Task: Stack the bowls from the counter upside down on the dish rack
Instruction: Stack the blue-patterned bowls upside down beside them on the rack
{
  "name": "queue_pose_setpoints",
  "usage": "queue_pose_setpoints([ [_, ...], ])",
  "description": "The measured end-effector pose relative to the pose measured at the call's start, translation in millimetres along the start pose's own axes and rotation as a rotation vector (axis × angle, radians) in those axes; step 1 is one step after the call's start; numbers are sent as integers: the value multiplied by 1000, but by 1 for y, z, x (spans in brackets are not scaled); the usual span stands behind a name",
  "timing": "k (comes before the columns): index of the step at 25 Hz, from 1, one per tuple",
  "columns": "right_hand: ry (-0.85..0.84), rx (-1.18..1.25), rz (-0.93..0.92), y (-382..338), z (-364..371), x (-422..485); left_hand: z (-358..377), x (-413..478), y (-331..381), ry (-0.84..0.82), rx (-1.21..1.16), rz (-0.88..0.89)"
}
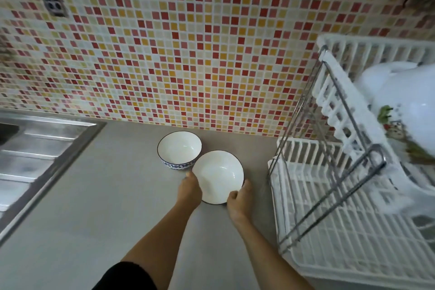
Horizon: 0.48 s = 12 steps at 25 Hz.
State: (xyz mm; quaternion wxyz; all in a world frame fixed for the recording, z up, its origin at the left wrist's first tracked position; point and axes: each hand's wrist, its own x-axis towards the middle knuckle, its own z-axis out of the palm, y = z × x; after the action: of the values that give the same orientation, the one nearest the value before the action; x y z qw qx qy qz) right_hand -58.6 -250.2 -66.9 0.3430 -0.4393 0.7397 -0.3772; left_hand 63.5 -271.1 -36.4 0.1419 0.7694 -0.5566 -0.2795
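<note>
Two white bowls with dark rims stand upright on the grey counter. The nearer bowl (219, 175) is gripped from both sides: my left hand (190, 189) holds its left edge and my right hand (238, 201) holds its lower right edge. The far bowl (179, 149) has a blue pattern on its outside and touches the nearer one from behind. The white dish rack (334, 195) with a metal frame stands to the right of the bowls; its lower tier shows bare white bars.
A white patterned dish (404, 106) lies blurred on the rack's upper tier. A steel sink drainboard (35, 155) takes up the left side. A mosaic-tiled wall (188, 42) with a socket rises behind the counter (106, 195).
</note>
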Motion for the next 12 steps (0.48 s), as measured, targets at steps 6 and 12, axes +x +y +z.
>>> queue_pose_setpoints([
  [6, -14, 34, -427, -62, -49, -77, -80, -75, -6, 352, -250, 155],
  [12, 130, 127, -789, -154, -131, -155, -164, -175, 34, 633, -665, 395],
])
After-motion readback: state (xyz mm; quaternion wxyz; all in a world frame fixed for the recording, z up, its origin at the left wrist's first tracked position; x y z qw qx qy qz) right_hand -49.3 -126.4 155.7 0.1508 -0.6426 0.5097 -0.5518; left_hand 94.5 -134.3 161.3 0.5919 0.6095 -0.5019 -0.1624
